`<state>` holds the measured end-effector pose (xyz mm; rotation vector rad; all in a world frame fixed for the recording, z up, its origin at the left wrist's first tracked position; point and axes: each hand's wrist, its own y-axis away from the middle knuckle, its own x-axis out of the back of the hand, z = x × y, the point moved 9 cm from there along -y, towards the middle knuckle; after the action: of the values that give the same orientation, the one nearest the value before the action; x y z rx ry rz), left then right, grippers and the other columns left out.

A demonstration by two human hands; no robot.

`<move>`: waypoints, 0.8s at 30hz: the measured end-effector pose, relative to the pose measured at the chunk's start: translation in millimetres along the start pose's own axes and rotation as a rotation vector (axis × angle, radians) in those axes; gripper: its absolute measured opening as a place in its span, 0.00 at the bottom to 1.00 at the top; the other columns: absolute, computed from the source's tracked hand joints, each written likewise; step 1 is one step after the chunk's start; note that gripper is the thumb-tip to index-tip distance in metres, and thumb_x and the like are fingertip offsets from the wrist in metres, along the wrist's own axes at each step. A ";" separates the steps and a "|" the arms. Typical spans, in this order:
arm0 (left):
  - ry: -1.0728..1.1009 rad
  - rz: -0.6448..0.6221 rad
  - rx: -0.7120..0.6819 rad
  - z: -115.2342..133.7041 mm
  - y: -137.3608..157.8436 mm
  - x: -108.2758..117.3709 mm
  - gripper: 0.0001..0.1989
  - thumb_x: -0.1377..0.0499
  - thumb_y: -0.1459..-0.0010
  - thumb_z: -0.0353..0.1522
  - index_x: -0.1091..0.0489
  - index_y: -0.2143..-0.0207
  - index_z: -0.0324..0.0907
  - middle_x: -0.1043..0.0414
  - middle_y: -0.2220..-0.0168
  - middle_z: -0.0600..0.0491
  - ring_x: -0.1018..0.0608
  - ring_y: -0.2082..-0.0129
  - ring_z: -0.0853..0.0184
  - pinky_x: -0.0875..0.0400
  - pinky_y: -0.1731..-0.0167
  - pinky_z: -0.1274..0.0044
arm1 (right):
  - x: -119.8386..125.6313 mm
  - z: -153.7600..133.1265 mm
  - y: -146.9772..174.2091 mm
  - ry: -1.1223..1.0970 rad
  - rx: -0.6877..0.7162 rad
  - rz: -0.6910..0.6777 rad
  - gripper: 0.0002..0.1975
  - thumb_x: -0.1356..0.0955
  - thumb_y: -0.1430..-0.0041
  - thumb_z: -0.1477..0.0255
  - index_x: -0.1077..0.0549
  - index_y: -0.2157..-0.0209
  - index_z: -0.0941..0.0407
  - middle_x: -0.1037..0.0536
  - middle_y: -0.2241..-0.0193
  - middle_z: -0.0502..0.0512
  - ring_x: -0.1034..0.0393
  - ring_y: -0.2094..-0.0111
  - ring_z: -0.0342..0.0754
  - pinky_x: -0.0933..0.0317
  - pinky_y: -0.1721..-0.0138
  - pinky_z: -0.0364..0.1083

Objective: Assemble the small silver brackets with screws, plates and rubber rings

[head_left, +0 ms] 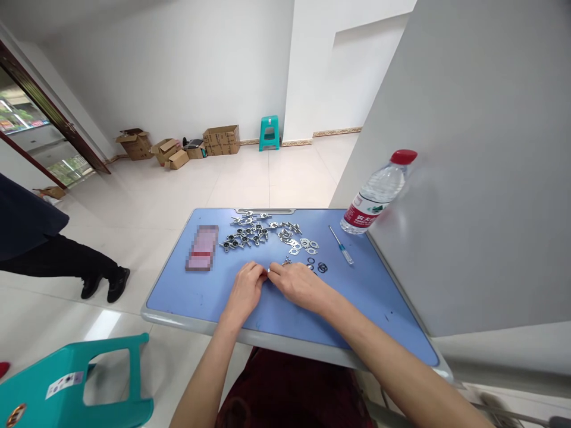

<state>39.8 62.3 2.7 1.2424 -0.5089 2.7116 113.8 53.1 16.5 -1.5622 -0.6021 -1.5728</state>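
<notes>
Gripping a tiny whitish piece (pixel 268 270) of unclear material between left hand (pixel 247 286) and right hand (pixel 295 284): brace on blue rectangular worktop (pixel 289 326), avoiding round black rings (pixel 322 268) at two o'clock.

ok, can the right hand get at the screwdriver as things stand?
Probably yes. The screwdriver lies uncovered, ahead and to the right of the right hand. Only low black rings are near the path; the bottle stands beyond it. The hand looks busy beside the left one, though.
</notes>
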 end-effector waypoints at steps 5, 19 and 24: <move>0.010 0.001 -0.012 1.6 -0.4 0.9 0.12 0.51 0.38 0.21 0.32 0.71 0.41 0.29 0.67 0.51 0.28 0.65 0.64 0.32 0.63 0.73 | -1.1 0.7 0.6 -0.050 0.008 0.008 0.15 0.42 0.37 0.85 0.29 0.72 0.59 0.28 0.73 0.53 0.43 0.81 0.41 0.61 0.78 0.47; -0.179 0.029 -0.094 9.8 6.7 2.9 0.13 0.51 0.36 0.23 0.32 0.70 0.42 0.32 0.67 0.52 0.30 0.66 0.65 0.35 0.66 0.75 | 4.3 34.0 4.1 -0.620 -0.129 0.122 0.11 0.36 0.40 0.81 0.24 0.63 0.55 0.22 0.65 0.54 0.28 0.69 0.46 0.38 0.67 0.43; -0.235 0.018 -0.104 10.6 5.7 1.7 0.16 0.54 0.37 0.20 0.32 0.71 0.42 0.33 0.68 0.52 0.31 0.66 0.65 0.36 0.66 0.76 | 8.4 50.8 6.2 -0.823 -0.302 0.217 0.09 0.38 0.39 0.76 0.26 0.62 0.56 0.23 0.67 0.55 0.31 0.71 0.45 0.39 0.68 0.44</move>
<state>44.9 53.2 9.0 1.5428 -0.6798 2.5298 149.1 88.8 29.2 -2.4286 -0.6047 -0.8375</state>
